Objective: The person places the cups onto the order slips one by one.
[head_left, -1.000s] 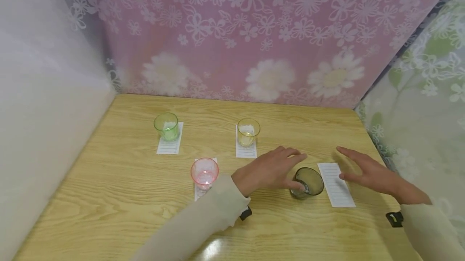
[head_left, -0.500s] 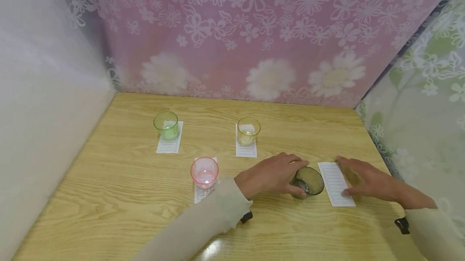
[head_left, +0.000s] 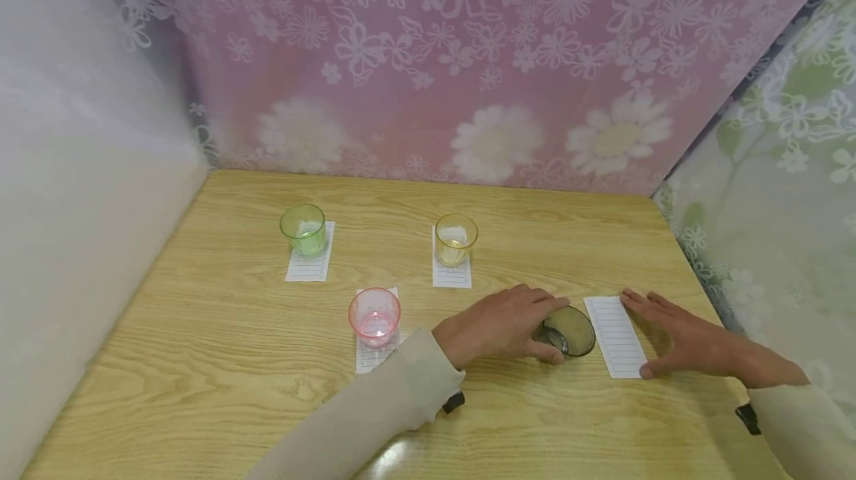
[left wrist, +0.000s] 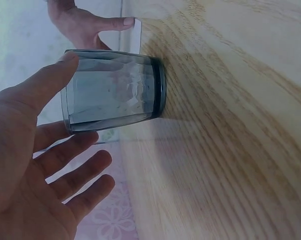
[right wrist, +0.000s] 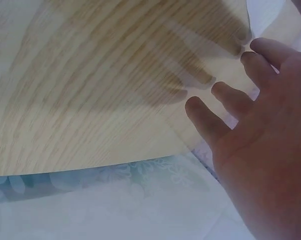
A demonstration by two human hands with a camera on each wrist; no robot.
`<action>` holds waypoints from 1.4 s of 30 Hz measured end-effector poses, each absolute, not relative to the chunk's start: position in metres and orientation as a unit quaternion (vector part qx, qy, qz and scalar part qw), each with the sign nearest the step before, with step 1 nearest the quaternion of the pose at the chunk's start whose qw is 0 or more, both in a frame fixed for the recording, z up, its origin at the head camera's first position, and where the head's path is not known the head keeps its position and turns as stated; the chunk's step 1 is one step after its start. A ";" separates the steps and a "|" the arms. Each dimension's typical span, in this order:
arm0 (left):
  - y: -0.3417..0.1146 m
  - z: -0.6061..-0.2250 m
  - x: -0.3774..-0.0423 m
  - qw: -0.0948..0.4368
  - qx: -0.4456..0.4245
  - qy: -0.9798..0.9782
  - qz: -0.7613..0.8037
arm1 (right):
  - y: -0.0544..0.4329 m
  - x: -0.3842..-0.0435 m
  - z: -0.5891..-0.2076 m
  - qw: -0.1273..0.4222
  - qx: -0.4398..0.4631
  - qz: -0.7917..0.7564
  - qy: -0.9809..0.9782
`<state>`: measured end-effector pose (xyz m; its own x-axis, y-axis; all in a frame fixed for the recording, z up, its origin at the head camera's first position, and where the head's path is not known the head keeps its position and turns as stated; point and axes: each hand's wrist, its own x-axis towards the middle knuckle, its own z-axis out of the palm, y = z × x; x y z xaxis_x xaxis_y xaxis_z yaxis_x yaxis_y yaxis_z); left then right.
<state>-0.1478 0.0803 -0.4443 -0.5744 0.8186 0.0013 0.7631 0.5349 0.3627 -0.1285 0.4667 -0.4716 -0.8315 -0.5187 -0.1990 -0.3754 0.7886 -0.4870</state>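
Observation:
A smoky grey glass (head_left: 570, 333) stands upright on the table, left of a lined paper slip (head_left: 615, 336). My left hand (head_left: 504, 324) holds it from the left, thumb on the near side and index finger on the far side. In the left wrist view, the thumb and index finger of the left hand (left wrist: 30, 140) meet the rim of the glass (left wrist: 113, 90), while the other fingers stay apart from it. My right hand (head_left: 702, 339) lies along the slip's right edge, thumb at the near corner and fingertips at the far corner, apparently touching it.
Farther left, a green glass (head_left: 304, 233), a yellow glass (head_left: 456, 242) and a pink glass (head_left: 374, 320) each stand on a lined slip. Floral cloth (head_left: 428, 79) closes off the back of the wood-grain table (head_left: 200, 361), with more cloth at both sides.
My left hand has closed in on the grey glass, which stays in place. The right hand has lowered to the slip's right edge, its thumb moving toward the near corner.

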 end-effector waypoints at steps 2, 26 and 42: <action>0.081 -0.445 -0.148 0.087 0.452 0.873 0.163 | 0.468 -0.128 -0.473 0.160 -0.251 -0.215 0.930; 0.085 -0.448 -0.148 0.097 0.447 0.872 0.176 | 0.457 -0.119 -0.467 0.140 -0.289 -0.169 0.932; 0.084 -0.453 -0.152 0.091 0.426 0.866 0.244 | 0.451 -0.116 -0.467 0.115 -0.292 -0.141 0.939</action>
<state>-0.1515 0.0843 -0.4531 -0.6209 0.7824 0.0497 0.6929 0.5180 0.5015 -0.1164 0.4510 -0.4675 -0.8030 -0.5808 -0.1336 -0.5158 0.7896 -0.3324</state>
